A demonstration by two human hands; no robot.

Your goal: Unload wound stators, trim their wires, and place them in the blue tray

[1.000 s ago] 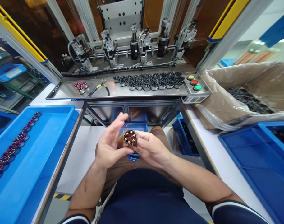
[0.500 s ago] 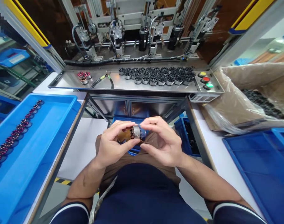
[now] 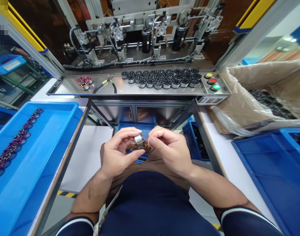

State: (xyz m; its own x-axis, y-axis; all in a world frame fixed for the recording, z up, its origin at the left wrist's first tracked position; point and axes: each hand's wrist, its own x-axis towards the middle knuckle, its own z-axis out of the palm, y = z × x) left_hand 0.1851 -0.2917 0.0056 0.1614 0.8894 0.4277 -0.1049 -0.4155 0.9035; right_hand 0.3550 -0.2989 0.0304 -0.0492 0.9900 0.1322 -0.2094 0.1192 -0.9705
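Left hand [image 3: 119, 149]: grip clamped on metal core [image 3: 139, 141], likely to steady it; right hand [image 3: 171, 150]: grip pinching thin wire [image 3: 146, 144], apparently controlling it.

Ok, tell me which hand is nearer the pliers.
Left. In the picture, the left hand is below the pliers; the right hand is below and well to their right.

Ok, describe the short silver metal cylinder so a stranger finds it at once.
Start at the long silver metal ledge. Below it, the bare left hand grips the cylinder. Unlike the black-topped metal rings on that ledge, it is held aloft.
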